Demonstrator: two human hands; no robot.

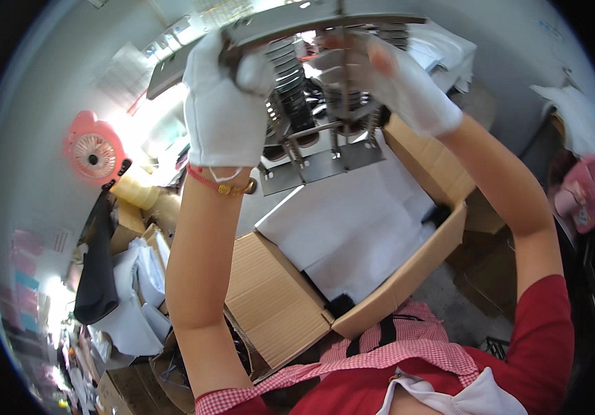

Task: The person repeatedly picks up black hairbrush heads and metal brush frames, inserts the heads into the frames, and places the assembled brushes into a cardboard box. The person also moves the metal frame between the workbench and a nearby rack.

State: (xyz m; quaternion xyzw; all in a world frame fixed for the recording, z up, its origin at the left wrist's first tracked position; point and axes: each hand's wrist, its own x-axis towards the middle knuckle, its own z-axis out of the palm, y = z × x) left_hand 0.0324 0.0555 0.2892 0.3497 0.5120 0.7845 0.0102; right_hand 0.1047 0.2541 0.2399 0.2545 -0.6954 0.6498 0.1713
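Note:
Both my hands wear white gloves and are raised at a metal rack [322,173] that holds upright stacks of dark, shiny curved pieces [287,76]. My left hand [227,107] is closed at the left end of a long flat metal bar [297,30] lying across the rack's top. On the right, my right hand [412,90] reaches in beside the stack on that side, with a bare fingertip showing. Motion smears its fingers, and whether they grip a piece cannot be made out.
Below the rack stands an open cardboard box [401,283], with white sheets [360,221] across its top and dark padding at its corners. A pink fan [93,149] and a yellow tape roll [135,191] are at left. A pink bag [586,194] hangs at right.

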